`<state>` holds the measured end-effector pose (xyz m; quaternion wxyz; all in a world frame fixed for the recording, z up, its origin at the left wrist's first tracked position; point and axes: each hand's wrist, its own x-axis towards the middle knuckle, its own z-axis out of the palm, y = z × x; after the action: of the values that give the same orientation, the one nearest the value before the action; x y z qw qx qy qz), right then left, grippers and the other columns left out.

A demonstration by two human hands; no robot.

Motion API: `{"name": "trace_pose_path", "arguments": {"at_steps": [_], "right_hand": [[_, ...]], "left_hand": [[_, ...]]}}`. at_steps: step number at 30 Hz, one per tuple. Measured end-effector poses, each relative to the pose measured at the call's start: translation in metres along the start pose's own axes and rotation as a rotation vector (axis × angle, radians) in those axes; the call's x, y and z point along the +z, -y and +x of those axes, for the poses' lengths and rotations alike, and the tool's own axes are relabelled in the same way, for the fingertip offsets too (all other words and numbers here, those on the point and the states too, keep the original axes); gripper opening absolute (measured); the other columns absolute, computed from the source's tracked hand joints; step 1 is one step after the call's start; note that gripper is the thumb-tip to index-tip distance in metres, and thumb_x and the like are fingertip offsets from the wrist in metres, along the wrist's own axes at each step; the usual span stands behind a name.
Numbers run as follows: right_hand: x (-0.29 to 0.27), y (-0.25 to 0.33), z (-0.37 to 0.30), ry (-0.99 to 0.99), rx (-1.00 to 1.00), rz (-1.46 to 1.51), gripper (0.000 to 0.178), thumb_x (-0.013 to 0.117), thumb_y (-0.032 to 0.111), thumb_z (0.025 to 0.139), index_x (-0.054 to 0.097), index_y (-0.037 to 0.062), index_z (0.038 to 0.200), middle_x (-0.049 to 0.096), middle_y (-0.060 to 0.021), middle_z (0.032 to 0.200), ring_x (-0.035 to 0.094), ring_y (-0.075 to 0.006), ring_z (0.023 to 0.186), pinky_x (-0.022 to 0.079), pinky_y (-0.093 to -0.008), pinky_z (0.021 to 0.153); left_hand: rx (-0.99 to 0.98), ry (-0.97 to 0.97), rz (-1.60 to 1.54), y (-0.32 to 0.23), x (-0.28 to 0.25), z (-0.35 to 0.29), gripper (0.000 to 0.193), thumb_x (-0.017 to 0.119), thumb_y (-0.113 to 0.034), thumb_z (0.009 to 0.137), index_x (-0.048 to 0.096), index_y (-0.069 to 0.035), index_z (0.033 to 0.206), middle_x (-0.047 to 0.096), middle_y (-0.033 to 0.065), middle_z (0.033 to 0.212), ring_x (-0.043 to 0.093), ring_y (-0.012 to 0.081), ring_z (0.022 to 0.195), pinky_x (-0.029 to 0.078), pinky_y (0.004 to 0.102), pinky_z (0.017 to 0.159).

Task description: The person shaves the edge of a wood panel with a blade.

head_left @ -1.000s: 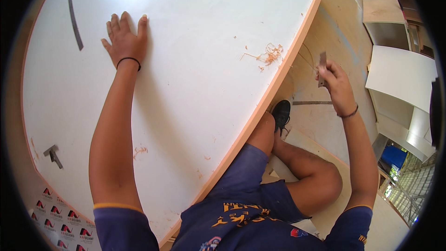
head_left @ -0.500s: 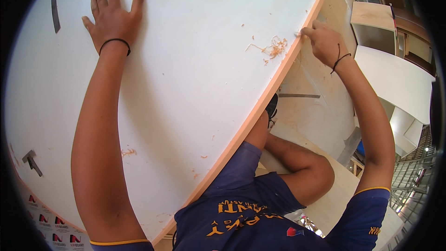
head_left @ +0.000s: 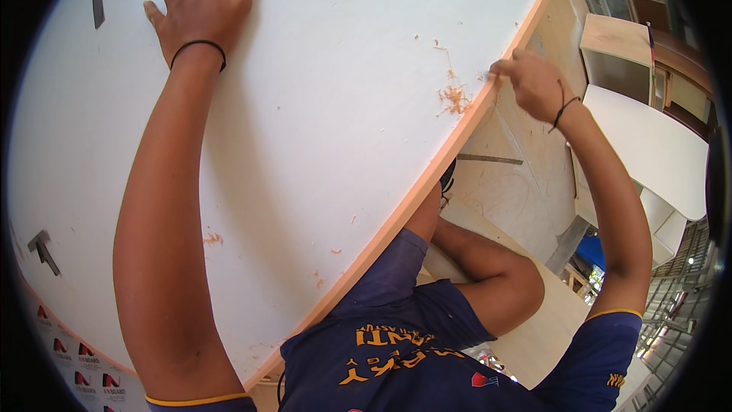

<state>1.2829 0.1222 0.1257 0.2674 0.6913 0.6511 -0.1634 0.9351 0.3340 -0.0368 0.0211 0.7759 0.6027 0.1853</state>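
Left hand (head_left: 197, 9): flat on one white board (head_left: 320, 152), far left, fingers spread.
Right hand (head_left: 534, 84): fingers pinched together at board's right edge, beside one clump of shavings (head_left: 454, 96).

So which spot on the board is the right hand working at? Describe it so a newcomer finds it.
Start from the big white board and follow its bare wooden edge up and right. The right hand pinches there, beside a small clump of orange wood shavings, the densest litter on the white face.
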Motion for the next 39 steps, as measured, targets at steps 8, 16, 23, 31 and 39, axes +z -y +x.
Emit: {"name": "trace_pose_path", "arguments": {"at_steps": [8,16,23,31,39], "right_hand": [[0.003,0.005,-0.004,0.008,-0.005,0.015,0.040,0.046,-0.003,0.077,0.071,0.0122,0.105,0.060,-0.0149,0.092,0.060,-0.0322,0.093,0.049,-0.0399,0.083],[0.000,0.007,0.000,-0.022,-0.046,-0.021,0.037,0.050,-0.002,0.077,0.072,0.0121,0.103,0.062,-0.0147,0.091,0.060,-0.0325,0.093,0.049,-0.0401,0.083],[-0.001,0.027,-0.008,0.159,-0.081,0.029,0.034,0.048,-0.004,0.082,0.070,0.0100,0.105,0.059,-0.0138,0.091,0.060,-0.0313,0.094,0.047,-0.0398,0.082],[-0.003,-0.013,0.007,-0.009,-0.005,0.032,0.020,0.054,0.006,0.089,0.070,0.0072,0.099,0.059,-0.0113,0.090,0.059,-0.0284,0.092,0.047,-0.0367,0.080],[0.004,-0.012,0.013,-0.096,-0.165,-0.241,0.028,0.052,0.002,0.082,0.071,0.0156,0.096,0.060,-0.0060,0.086,0.059,-0.0242,0.092,0.045,-0.0370,0.084]], "left_hand": [[-0.176,0.284,0.208,-0.054,-0.055,-0.001,0.076,0.037,-0.061,0.094,0.030,-0.010,0.150,0.020,0.0087,0.159,0.012,0.0222,0.148,0.008,0.0444,0.121],[-0.164,0.266,0.231,-0.053,-0.052,-0.002,0.076,0.036,-0.061,0.094,0.030,-0.010,0.150,0.020,0.0091,0.159,0.013,0.0224,0.148,0.009,0.0447,0.121],[-0.167,0.265,0.229,-0.054,-0.053,-0.003,0.077,0.036,-0.062,0.094,0.030,-0.009,0.149,0.020,0.0092,0.159,0.013,0.0228,0.148,0.009,0.0448,0.121],[-0.166,0.276,0.223,-0.055,-0.053,-0.002,0.076,0.035,-0.062,0.094,0.030,-0.010,0.150,0.019,0.0089,0.159,0.012,0.0221,0.148,0.008,0.0443,0.121],[-0.178,0.288,0.224,-0.052,-0.052,-0.002,0.076,0.035,-0.062,0.094,0.029,-0.011,0.150,0.019,0.0081,0.159,0.012,0.0215,0.148,0.009,0.0438,0.121]]}}
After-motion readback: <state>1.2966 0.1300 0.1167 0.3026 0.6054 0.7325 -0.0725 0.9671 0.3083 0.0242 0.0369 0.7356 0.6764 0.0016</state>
